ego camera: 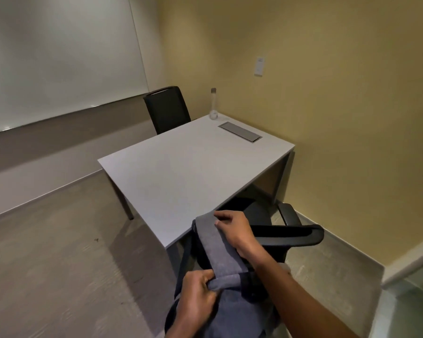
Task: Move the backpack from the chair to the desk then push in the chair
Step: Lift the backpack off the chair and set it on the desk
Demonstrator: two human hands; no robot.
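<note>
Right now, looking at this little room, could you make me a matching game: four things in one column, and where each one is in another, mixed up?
Things:
1. backpack
2. bottle
3. far chair
4. metal cable hatch

Places:
A. behind the desk, near the whiteboard
B. set flush into the desktop
C. gripped by the left hand and right hand
D. standing at the desk's far corner

Pairs: 1-C, 2-D, 3-A, 4-B
</note>
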